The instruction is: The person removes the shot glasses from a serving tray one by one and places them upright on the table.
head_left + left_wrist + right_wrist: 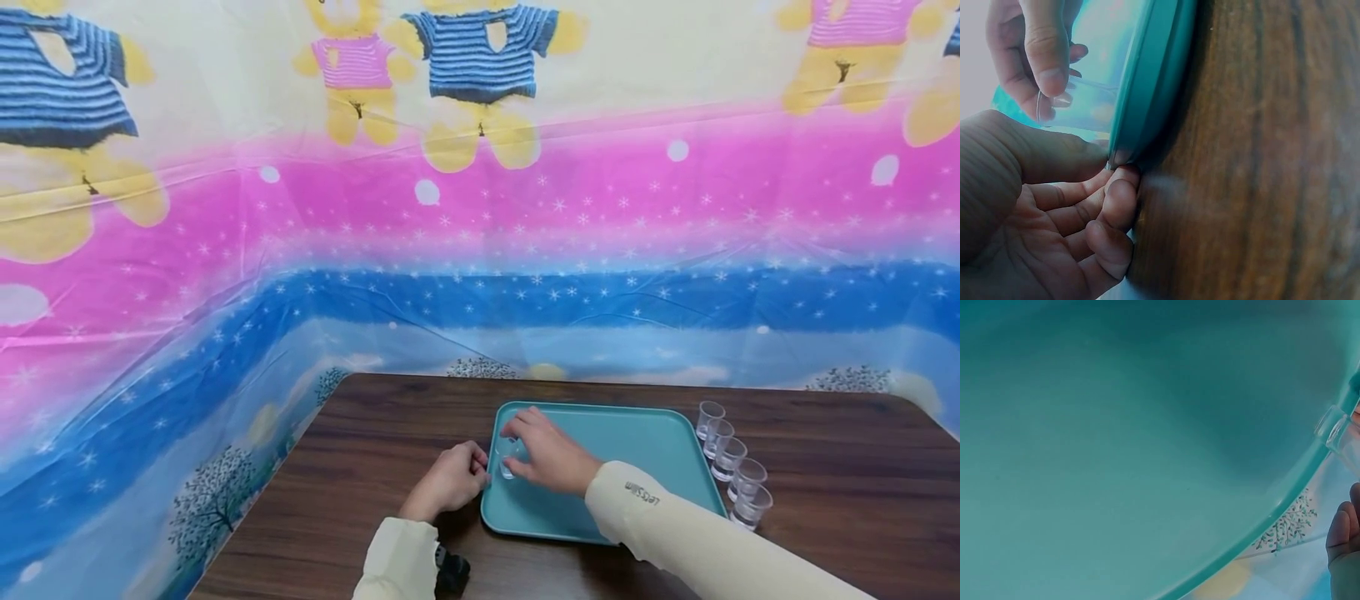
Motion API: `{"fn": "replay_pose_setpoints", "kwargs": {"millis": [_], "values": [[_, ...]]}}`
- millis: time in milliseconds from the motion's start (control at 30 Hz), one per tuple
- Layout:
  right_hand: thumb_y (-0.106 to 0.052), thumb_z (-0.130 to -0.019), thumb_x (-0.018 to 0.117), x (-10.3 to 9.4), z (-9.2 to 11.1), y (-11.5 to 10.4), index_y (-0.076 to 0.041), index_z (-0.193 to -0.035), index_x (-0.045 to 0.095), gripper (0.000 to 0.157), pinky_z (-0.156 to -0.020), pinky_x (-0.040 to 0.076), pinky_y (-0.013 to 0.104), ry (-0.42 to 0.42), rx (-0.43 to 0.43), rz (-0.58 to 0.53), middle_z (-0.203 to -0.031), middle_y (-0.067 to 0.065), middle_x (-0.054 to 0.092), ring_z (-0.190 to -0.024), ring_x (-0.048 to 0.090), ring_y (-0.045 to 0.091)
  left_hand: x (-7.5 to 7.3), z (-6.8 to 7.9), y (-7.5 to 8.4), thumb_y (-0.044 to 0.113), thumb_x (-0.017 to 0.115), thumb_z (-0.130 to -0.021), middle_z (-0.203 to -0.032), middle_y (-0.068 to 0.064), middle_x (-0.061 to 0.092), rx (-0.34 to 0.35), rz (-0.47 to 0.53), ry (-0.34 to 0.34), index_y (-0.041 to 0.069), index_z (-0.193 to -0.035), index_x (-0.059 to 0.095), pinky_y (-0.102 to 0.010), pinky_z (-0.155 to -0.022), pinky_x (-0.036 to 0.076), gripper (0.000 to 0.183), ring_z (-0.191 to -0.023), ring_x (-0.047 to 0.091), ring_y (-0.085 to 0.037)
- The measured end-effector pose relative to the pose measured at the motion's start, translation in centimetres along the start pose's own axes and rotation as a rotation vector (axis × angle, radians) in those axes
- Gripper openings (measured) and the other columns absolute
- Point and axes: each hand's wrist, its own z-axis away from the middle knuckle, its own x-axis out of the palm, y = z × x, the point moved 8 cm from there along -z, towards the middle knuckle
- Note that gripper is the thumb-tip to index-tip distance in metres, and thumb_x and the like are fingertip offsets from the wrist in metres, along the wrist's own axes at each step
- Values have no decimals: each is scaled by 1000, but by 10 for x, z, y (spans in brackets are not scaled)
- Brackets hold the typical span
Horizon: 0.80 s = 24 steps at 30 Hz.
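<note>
A teal tray (pixel 630 467) lies on the table. At its left edge my left hand (pixel 453 477) pinches the rim between thumb and fingers, seen closely in the left wrist view. My right hand (pixel 553 454) reaches over the left part of the tray and holds a small clear plastic cup (pixel 507 469) there, partly covered by the hand. Fingers of that hand (pixel 1044 47) also show beside the cup (pixel 1088 103) in the left wrist view. At the right border of the right wrist view, the cup (pixel 1349 444) stands near the tray's rim.
Several clear cups (pixel 747 480) stand in a row along the tray's right side. The dark wooden table (pixel 360 458) ends at a printed cloth backdrop (pixel 600 300) behind and at the left. A black object (pixel 452 572) is at my left wrist.
</note>
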Motion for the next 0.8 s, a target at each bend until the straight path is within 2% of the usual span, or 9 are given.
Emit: {"fn": "replay_pose_setpoints", "kwargs": {"millis": [400, 800], "values": [[-17, -88, 68, -24, 22, 17, -4, -111, 59, 28, -80, 45, 37, 42, 2, -60, -105, 6, 55, -94, 49, 19, 7, -4, 5, 6, 60, -92, -78, -6, 51, -9, 11, 4, 2, -99, 54, -32, -58, 42, 10, -64, 49, -18], [-21, -87, 69, -49, 58, 47, -9, -111, 59, 29, -78, 46, 36, 46, 64, -30, -101, 0, 53, -93, 49, 19, 3, 2, 2, 5, 58, -91, -78, -6, 50, 36, 13, 7, -1, -101, 53, -33, -60, 40, 12, -64, 47, -18]]}}
